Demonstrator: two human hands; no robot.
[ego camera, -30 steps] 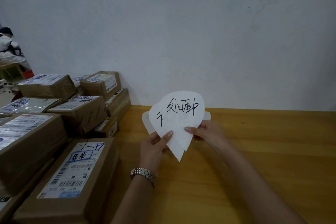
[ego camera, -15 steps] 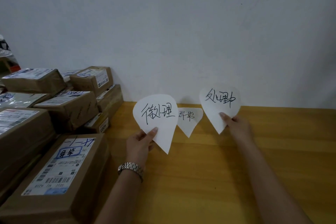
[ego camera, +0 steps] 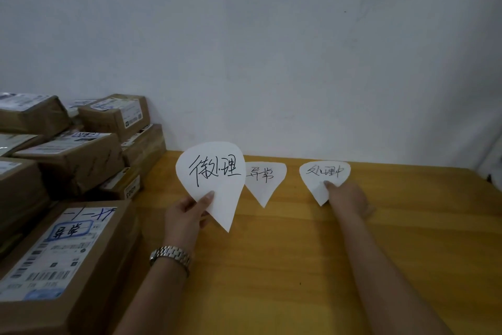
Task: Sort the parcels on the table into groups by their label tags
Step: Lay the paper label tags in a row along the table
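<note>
Wooden bench [ego camera: 298,266]: brown parcels [ego camera: 68,166] stacked along its left edge, three white paper tags toward the far edge.
Nearest parcel [ego camera: 68,253] has a blue-boxed mark on its label. Left tag [ego camera: 212,179] is upright over the bench, its lower part pinched in the left hand [ego camera: 184,217] grip. Middle tag [ego camera: 264,182] lies flat near the far edge. Right tag [ego camera: 323,177] is low at the bench, one right hand [ego camera: 347,198] fingertip on top; rest of that grip cannot be told. Wristwatch [ego camera: 171,254] on left wrist.

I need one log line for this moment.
left hand: holds left tag | right hand: holds right tag on table | middle tag: flat
</note>
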